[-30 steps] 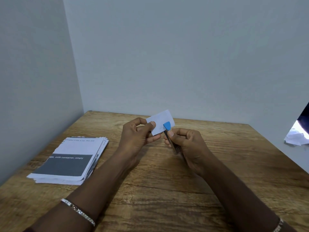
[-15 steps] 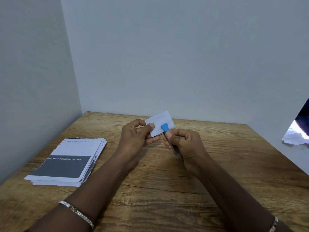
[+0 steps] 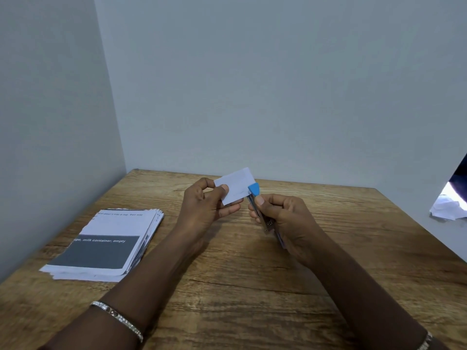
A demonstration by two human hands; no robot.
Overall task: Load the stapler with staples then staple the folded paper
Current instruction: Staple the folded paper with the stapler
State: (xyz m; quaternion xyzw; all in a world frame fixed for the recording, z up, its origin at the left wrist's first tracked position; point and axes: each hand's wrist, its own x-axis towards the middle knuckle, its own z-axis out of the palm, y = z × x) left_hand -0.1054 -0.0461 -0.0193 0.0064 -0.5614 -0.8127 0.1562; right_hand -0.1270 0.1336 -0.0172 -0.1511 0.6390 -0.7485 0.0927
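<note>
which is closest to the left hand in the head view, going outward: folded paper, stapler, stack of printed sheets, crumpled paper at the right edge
Measured from the left hand:
1. Folded paper: in its grip, above the table.
2. Stapler: just right of it, held by the right hand, blue tip at the paper's edge.
3. Stack of printed sheets: on the table, to the left.
4. Crumpled paper: far right edge.

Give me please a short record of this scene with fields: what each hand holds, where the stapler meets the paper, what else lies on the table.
left hand: holds the folded paper above the table
right hand: holds the stapler, thumb near its blue tip
contact: the blue tip is at the paper's right edge; whether a staple is in cannot be told
table: wooden
other: stack of printed sheets lies at the left
</note>
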